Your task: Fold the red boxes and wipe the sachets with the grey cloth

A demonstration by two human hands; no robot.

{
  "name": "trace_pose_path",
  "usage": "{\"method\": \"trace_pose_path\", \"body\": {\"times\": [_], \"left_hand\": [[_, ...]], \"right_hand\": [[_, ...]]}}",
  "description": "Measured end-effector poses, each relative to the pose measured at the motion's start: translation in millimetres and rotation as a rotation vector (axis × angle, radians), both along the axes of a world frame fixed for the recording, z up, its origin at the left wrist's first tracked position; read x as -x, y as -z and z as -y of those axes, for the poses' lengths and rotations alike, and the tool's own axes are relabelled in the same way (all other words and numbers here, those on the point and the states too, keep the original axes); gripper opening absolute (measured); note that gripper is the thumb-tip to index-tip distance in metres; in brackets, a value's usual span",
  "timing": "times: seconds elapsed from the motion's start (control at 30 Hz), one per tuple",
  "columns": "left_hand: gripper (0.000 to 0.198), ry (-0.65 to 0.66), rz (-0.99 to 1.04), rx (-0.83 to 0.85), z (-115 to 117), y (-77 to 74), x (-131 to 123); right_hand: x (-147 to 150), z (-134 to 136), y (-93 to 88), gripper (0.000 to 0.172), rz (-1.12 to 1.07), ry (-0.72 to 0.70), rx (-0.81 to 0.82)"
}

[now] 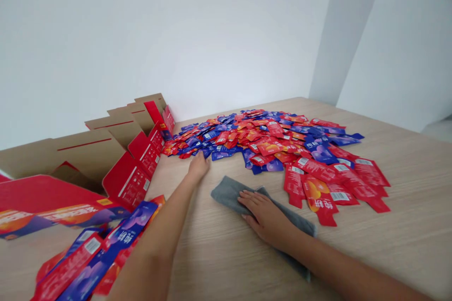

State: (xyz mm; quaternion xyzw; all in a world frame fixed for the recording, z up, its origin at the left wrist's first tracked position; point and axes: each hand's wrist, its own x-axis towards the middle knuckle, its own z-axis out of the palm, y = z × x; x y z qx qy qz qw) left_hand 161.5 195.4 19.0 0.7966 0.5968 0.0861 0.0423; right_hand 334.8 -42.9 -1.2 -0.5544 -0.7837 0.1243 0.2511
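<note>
My left hand (198, 166) reaches out to the near left edge of a large pile of red and blue sachets (268, 138). Its fingers are drawn together against the blue sachets there, and the fingertips are partly hidden, so what they pinch is unclear. My right hand (259, 214) lies flat, fingers stretched out, on a folded grey cloth (226, 193) on the wooden table (219, 254). To the right of the cloth, several red sachets (318, 193) are spread at the pile's near edge.
Open red cardboard boxes with brown insides (88, 150) stand in a row along the left. More red and blue sachets (102, 258) lie beside the nearest box, partly behind my left forearm. A white wall (212, 33) rises behind the table.
</note>
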Motion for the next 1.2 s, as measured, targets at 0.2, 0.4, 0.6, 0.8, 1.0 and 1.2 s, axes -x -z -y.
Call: {"method": "trace_pose_path", "body": {"times": [0.2,0.4,0.6,0.8,1.0,1.2], "left_hand": [[0.045,0.059,-0.022,0.020,-22.8,7.4,-11.5],[0.053,0.202,-0.027,0.020,28.5,5.7,29.3],[0.052,0.521,0.298,0.099,126.1,8.4,57.9],[0.021,0.520,0.479,0.122,189.2,7.0,54.3],[0.051,0.287,0.487,-0.029,189.8,21.1,45.3],[0.049,0.326,0.651,0.023,198.5,33.9,30.9]], "right_hand": [[-2.3,-1.2,-1.3,0.038,-0.076,0.001,0.036],[-5.5,-4.5,3.8,0.039,-0.249,0.013,0.030],[-9.4,-8.8,3.2,0.043,-0.482,0.114,0.065],[-9.7,-3.1,2.9,0.041,-0.468,0.099,-0.066],[-0.3,5.2,-1.6,0.040,-0.254,-0.056,-0.168],[27.5,20.8,-5.8,0.043,0.101,-0.287,-0.095]]}}
